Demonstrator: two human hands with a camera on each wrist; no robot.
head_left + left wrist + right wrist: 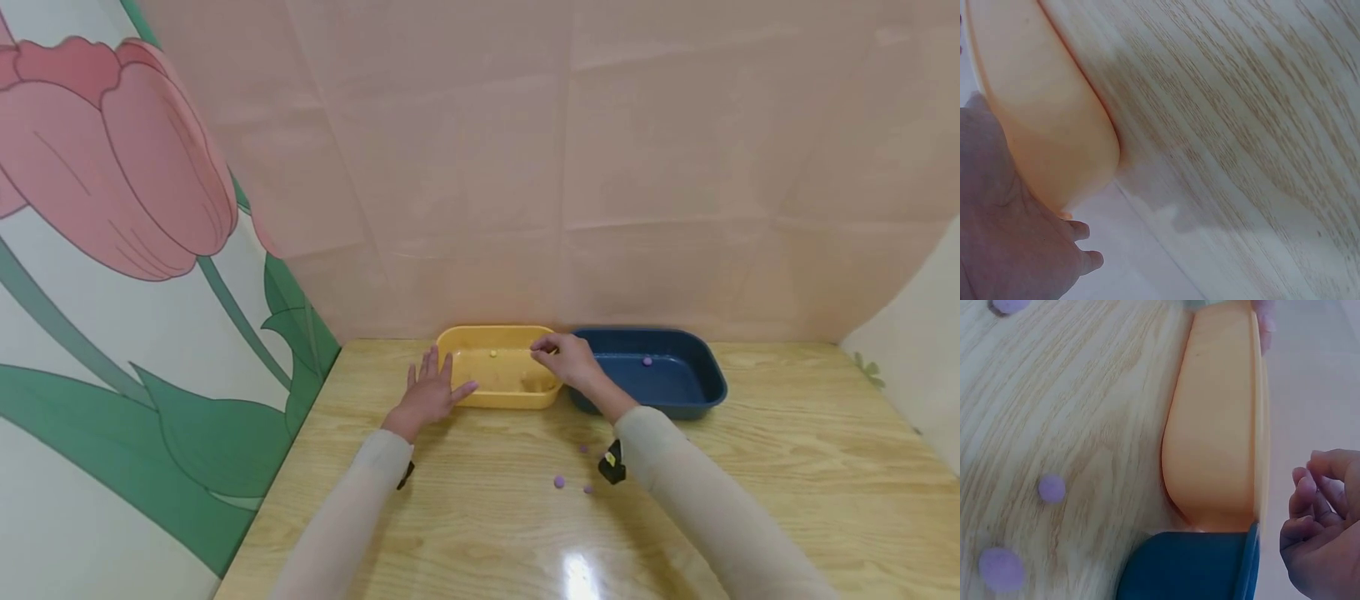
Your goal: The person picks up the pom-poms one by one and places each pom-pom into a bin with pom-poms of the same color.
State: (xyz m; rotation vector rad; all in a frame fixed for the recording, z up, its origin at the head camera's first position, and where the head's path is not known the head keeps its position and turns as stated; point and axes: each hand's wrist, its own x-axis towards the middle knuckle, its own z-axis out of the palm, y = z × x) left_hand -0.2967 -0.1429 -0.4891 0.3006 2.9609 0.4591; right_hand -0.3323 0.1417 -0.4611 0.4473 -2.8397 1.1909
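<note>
A yellow tray (480,400) stands at the back of the table, holding a small yellow pom-pom (493,354). My left hand (429,395) lies with fingers spread over its left end, the thumb reaching across the front rim. In the left wrist view this hand (1016,219) overlaps the tray's wall (1066,119). Above the tray's right end, my right hand (564,358) has thumb and fingertips drawn close together. From the right wrist, the same hand (1329,519) has curled fingers and nothing shows between the tips. Beside the yellow tray is a blue tray (660,410) with a purple pom-pom (647,361) in it.
Several loose purple pom-poms (559,482) lie on the wooden table (465,517) in front of the trays. A pink cloth (465,183) hangs right behind the trays. On the left is a wall panel painted with a tulip (150,167).
</note>
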